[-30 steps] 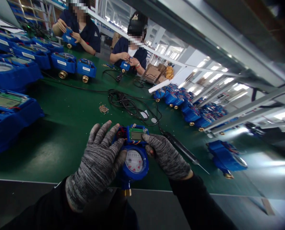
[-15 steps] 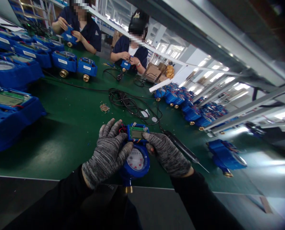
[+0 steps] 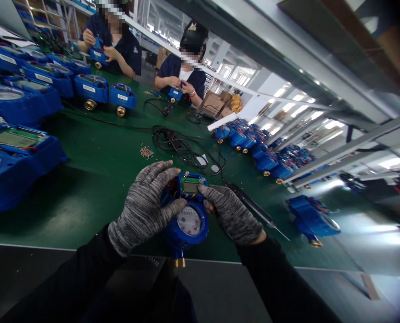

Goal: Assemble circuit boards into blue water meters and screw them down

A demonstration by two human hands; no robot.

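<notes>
A blue water meter (image 3: 189,220) with a round dial and a brass end lies before me at the bench's front edge. Its upper housing holds a green circuit board with a grey display (image 3: 190,187). My right hand (image 3: 235,214), in a grey knit glove, grips the housing's right side, thumb on the display's edge. My left hand (image 3: 144,204), gloved alike, lies along the meter's left side with fingers stretched out. Its thumb reaches to the dial's rim, and the fingers partly hide red wires beside the board.
Right of my right hand lies a black electric screwdriver (image 3: 254,205). Beyond are a black cable coil (image 3: 169,139) and a pile of small screws (image 3: 146,151). Blue meters (image 3: 21,146) crowd the left; another meter (image 3: 312,220) stands right. Two co-workers (image 3: 183,74) handle meters across the bench.
My left hand has shifted slightly left, its fingers lifting off the wires and uncovering more of the housing's left side. My right hand keeps its hold.
</notes>
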